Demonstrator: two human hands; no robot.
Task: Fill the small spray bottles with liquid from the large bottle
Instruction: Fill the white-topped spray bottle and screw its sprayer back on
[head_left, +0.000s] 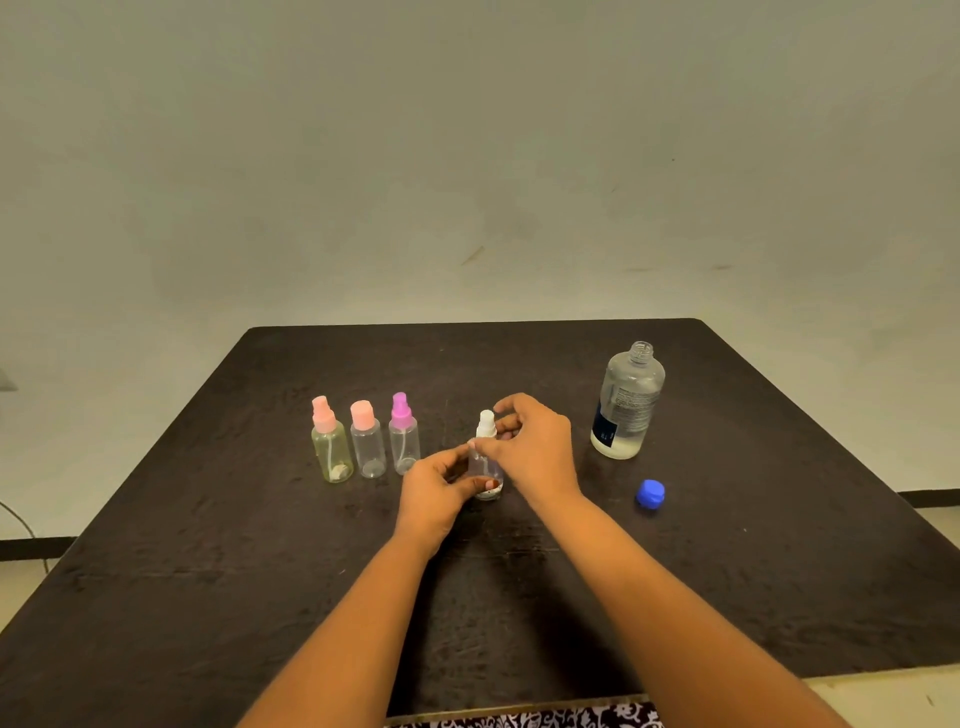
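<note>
A small clear spray bottle with a white spray top stands at the middle of the dark table. My left hand grips its body from the left. My right hand pinches the white top from the right. Three more small bottles stand in a row to the left: a yellowish one with a pink sprayer, a clear one with a pink cap and a clear one with a purple sprayer. The large clear bottle stands uncapped at the right, with little liquid in its bottom.
A blue cap lies on the table in front of the large bottle. A plain wall rises behind the table's far edge. A patterned cloth shows at the near edge.
</note>
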